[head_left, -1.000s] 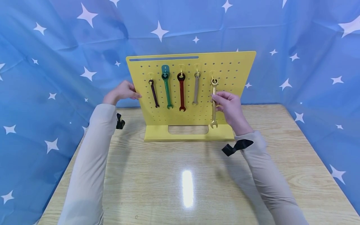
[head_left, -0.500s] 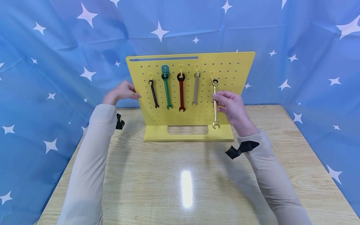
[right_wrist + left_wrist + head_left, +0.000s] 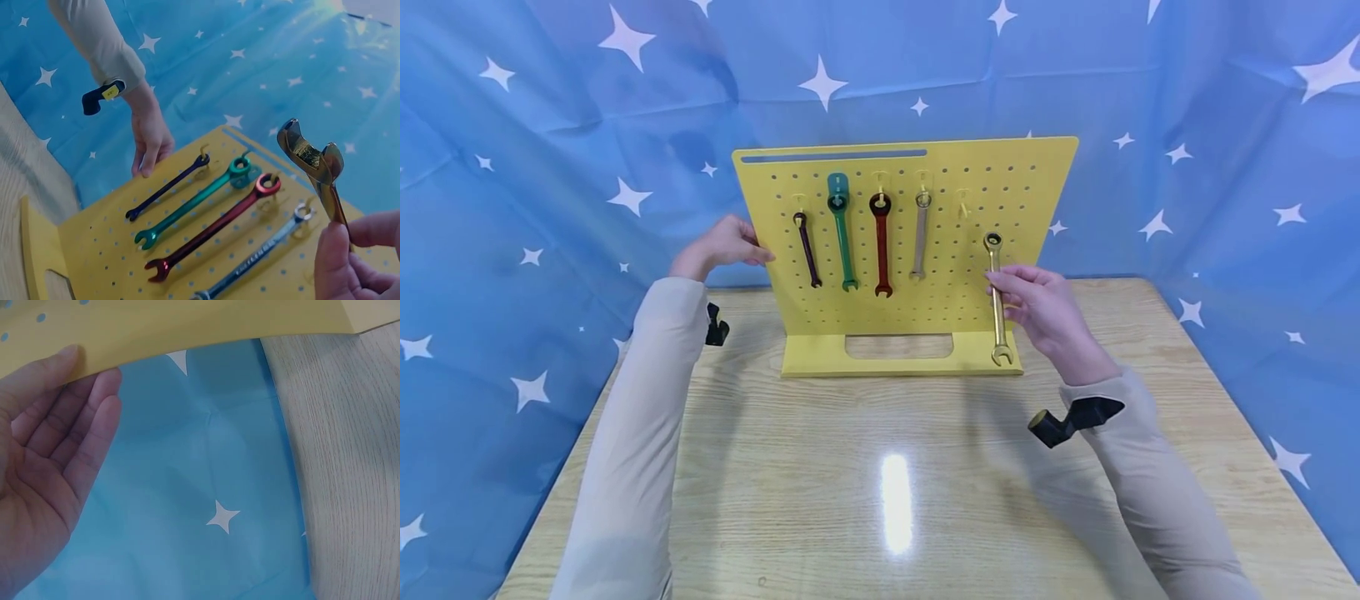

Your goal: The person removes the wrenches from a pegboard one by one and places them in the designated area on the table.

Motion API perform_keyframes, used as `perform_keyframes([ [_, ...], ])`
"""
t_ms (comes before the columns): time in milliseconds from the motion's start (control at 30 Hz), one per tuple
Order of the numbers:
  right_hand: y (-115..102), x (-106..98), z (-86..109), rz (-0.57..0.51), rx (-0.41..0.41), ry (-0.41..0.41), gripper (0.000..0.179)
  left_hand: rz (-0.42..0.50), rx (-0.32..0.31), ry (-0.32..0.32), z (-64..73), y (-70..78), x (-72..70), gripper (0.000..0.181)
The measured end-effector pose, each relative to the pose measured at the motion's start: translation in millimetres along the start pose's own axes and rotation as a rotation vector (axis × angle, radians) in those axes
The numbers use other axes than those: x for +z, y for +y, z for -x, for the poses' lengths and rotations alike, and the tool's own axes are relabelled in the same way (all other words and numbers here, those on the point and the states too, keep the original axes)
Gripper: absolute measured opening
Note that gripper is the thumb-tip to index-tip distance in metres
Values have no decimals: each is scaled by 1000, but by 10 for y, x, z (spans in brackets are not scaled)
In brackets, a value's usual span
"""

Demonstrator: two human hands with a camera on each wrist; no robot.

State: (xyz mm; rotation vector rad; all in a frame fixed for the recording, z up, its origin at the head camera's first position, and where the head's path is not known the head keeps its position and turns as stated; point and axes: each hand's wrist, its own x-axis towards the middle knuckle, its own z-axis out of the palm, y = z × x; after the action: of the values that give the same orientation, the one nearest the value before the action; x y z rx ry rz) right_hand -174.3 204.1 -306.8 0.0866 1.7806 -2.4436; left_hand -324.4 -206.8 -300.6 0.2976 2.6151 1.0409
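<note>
Between thumb and fingers my right hand (image 3: 1045,308) pinches a gold combination wrench (image 3: 997,302), ring end up and open end down, in front of the yellow pegboard (image 3: 940,308). In the right wrist view the wrench's open end (image 3: 309,156) looms close to the camera. At the board's left edge my left hand (image 3: 722,247) grips it, thumb on the front face and fingers behind, as the left wrist view shows. Four hooks carry a dark purple wrench (image 3: 807,250), a green wrench (image 3: 844,246), a red wrench (image 3: 882,246) and a silver wrench (image 3: 920,237).
A bare yellow hook (image 3: 965,208) sticks out right of the silver wrench. The pegboard stands on its flat base (image 3: 820,358) on a wood-grain table (image 3: 805,467). Behind and at the sides hangs a blue cloth (image 3: 925,67) with white stars.
The gold wrench has come off the rightmost hook and moved right, down and away from the board with my right hand. My left hand keeps its place at the board's edge.
</note>
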Motion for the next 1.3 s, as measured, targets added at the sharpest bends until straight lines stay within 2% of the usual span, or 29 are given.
perform_keyframes([
  [400, 156, -367, 144, 33, 54, 10, 12, 10, 7, -2, -34, -38, -1, 28],
  [800, 450, -820, 282, 70, 116, 46, 15, 19, 0, -8, -9, -19, -1, 29],
  [1000, 609, -1057, 361, 147, 162, 67, 12, 16, 10, -7, -22, -18, -5, 30],
  [1300, 856, -1292, 466, 253, 253, 86, 13, 8, 15, -1, -34, -25, -3, 28],
])
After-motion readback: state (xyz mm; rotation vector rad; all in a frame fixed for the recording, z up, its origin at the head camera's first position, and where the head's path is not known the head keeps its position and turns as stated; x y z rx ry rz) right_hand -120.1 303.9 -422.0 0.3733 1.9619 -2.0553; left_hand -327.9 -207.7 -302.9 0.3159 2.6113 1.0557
